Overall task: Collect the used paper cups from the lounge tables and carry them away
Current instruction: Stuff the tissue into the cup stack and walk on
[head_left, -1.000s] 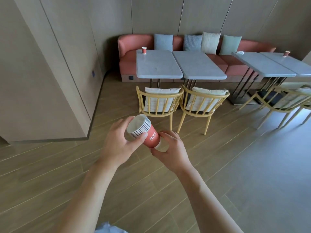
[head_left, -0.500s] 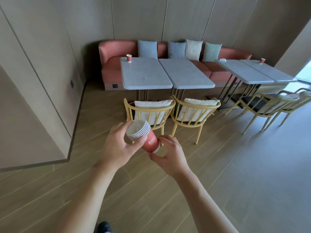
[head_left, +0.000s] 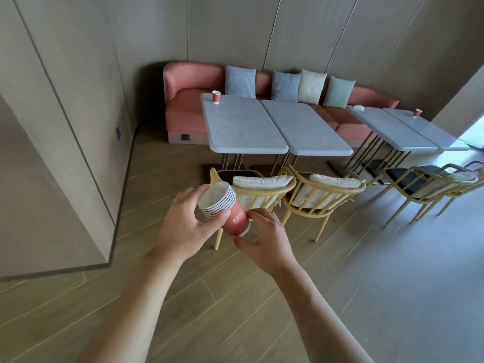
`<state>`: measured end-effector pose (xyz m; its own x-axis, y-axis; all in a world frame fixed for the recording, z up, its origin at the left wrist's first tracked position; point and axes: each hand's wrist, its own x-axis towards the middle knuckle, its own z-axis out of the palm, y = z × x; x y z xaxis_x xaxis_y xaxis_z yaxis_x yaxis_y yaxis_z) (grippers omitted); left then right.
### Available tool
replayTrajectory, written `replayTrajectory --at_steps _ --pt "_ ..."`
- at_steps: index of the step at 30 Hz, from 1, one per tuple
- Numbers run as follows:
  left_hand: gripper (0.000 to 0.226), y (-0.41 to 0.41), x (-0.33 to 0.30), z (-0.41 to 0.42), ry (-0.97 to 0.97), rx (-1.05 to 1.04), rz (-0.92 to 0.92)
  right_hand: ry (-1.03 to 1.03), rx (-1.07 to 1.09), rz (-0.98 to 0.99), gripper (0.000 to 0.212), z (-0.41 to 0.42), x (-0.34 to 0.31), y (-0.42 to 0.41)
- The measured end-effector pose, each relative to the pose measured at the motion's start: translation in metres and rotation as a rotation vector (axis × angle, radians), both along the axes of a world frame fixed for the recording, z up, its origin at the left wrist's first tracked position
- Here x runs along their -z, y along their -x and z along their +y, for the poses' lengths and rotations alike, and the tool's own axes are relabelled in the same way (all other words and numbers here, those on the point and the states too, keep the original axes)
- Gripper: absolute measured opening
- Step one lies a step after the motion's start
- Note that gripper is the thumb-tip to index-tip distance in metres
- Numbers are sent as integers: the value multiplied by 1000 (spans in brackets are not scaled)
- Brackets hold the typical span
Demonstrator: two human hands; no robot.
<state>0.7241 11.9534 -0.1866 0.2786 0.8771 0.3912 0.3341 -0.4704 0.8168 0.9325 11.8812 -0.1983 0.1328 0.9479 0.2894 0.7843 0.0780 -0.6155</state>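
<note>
Red nested cup stack [head_left: 222,208] sits clasped between left hand [head_left: 183,226] and right hand [head_left: 264,242], both grips curled round it; two cups [head_left: 216,96] [head_left: 417,112] wait on desks [head_left: 243,127] at upper frame

The base of the tilted stack of red paper cups [head_left: 227,209] is hidden behind the right hand [head_left: 264,239]. The far-right grey table [head_left: 429,132] and yellow chair [head_left: 468,179] are cut off by the right edge. The small white object [head_left: 358,108] on the 3rd table is too small to identify.
</note>
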Motion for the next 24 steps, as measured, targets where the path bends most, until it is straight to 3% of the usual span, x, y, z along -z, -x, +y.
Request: replayTrajectory --at_steps 9,24 --pt "36 41 26 66 25 -61 -88 50 -73 -35 52 85 9 37" --pt "54 35 24 221 32 -234 -6 17 -219 67 49 272 15 29"
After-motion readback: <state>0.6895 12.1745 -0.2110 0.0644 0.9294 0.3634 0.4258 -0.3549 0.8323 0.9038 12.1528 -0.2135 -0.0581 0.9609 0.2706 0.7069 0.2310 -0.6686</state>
